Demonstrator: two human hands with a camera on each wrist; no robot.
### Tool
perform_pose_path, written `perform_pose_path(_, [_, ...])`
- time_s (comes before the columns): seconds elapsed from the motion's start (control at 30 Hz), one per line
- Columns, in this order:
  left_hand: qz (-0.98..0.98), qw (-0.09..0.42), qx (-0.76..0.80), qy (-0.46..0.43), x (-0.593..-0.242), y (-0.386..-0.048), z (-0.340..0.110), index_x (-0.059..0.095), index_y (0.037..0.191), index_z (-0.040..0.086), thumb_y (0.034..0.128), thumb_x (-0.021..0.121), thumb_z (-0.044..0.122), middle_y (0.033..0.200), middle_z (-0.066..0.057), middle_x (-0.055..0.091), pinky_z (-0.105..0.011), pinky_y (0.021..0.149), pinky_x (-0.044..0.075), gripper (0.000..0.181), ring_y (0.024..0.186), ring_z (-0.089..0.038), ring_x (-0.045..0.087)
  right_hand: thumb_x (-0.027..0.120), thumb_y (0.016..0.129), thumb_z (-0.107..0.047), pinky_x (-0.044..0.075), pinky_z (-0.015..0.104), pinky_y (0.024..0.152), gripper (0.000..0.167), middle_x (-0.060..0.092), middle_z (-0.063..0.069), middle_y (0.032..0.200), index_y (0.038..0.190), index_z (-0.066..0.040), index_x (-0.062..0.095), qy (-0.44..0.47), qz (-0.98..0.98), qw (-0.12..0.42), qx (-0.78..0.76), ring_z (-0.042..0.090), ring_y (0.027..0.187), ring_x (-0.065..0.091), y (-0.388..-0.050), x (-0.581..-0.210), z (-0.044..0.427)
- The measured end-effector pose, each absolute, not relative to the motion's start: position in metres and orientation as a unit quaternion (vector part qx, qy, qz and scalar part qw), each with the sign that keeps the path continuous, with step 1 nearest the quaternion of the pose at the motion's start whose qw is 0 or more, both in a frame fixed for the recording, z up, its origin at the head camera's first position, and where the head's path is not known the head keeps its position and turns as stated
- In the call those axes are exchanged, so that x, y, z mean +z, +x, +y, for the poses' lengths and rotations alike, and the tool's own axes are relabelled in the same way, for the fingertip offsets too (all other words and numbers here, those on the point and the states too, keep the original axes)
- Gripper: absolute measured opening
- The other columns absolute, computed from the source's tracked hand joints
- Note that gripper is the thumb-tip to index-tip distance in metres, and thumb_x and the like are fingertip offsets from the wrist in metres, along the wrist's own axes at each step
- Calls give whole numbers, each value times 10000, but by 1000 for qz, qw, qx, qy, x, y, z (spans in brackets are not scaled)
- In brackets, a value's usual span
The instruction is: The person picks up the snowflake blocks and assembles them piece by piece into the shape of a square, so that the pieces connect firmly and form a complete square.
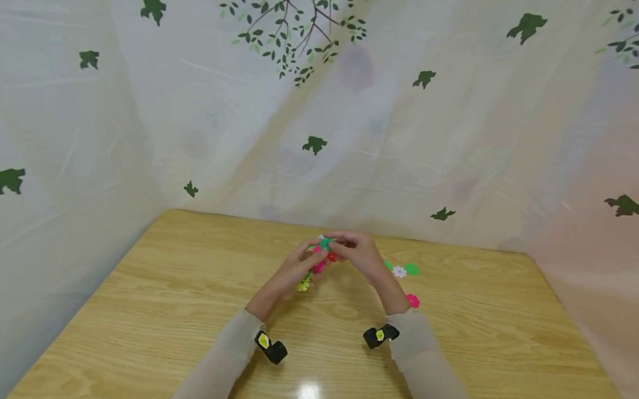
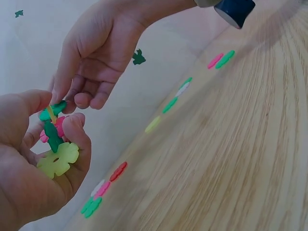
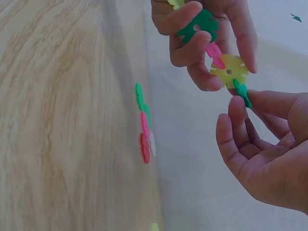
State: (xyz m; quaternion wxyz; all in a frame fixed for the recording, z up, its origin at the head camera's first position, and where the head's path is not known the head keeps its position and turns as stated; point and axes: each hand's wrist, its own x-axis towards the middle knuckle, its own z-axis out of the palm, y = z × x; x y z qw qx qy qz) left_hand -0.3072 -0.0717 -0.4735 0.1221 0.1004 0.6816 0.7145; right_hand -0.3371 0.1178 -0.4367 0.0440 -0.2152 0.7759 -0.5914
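My left hand (image 1: 291,272) grips a short chain of slotted, flower-shaped plastic discs above the table. In the right wrist view a dark green disc (image 3: 206,25) lies between the left fingers, joined to a pink disc (image 3: 215,54) and then a yellow disc (image 3: 229,72). At the chain's end, my right hand (image 3: 274,149) pinches a green disc (image 3: 243,95) that touches the yellow one's edge. Whether it is slotted in, I cannot tell. Another yellow disc (image 2: 58,160) hangs at the chain's other end in the left wrist view. Fingers hide part of the chain.
Loose discs lie on the wooden table (image 1: 175,313): a white one (image 1: 399,271) beside green ones (image 1: 411,269), and a pink one (image 1: 413,301) by the right forearm. A red disc (image 2: 118,171) lies near others. A pale curtain (image 1: 246,125) stands behind the table.
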Motion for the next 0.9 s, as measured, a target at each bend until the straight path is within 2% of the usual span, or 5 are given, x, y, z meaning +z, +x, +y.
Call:
perform_pose_path(0.17, [686, 112, 714, 84, -475, -309, -74, 487, 1373, 165, 1076, 505, 306, 1129, -158, 642, -226, 552, 450, 329, 750, -139, 544, 603, 1024, -101, 597, 539, 845, 358, 693, 296, 1087, 1363, 15, 614, -228, 799, 75, -551, 315, 839, 692, -338, -430, 124])
perform_pose_path(0.33, [684, 104, 720, 52, -474, -311, -78, 448, 1306, 170, 1064, 473, 273, 1050, -118, 635, -244, 521, 433, 264, 761, -164, 590, 590, 1039, -167, 553, 623, 905, 404, 679, 287, 1141, 1416, -22, 574, -232, 816, 105, -520, 484, 952, 668, -340, -423, 140])
perform_pose_path(0.53, [681, 100, 724, 50, -471, -312, -82, 448, 1295, 176, 1072, 466, 263, 917, -72, 575, -224, 482, 434, 240, 678, -156, 531, 599, 1034, -160, 557, 600, 879, 391, 703, 241, 1127, 1399, -20, 591, -233, 841, 121, -473, 479, 956, 676, -345, -420, 163])
perform_pose_path(0.73, [699, 92, 705, 68, -471, -311, -84, 474, 1314, 170, 1083, 495, 326, 872, -68, 528, -203, 486, 432, 279, 663, -161, 494, 612, 1019, -122, 584, 561, 818, 348, 686, 316, 1151, 1319, 51, 631, -237, 863, 111, -431, 476, 904, 680, -355, -426, 187])
perform_pose_path(0.9, [709, 92, 696, 69, -471, -310, -84, 487, 1324, 142, 1079, 501, 356, 876, -60, 540, -214, 516, 444, 326, 674, -151, 511, 664, 973, -104, 598, 412, 750, 331, 718, 258, 1042, 1245, 83, 663, -229, 890, 100, -382, 326, 852, 701, -362, -436, 205])
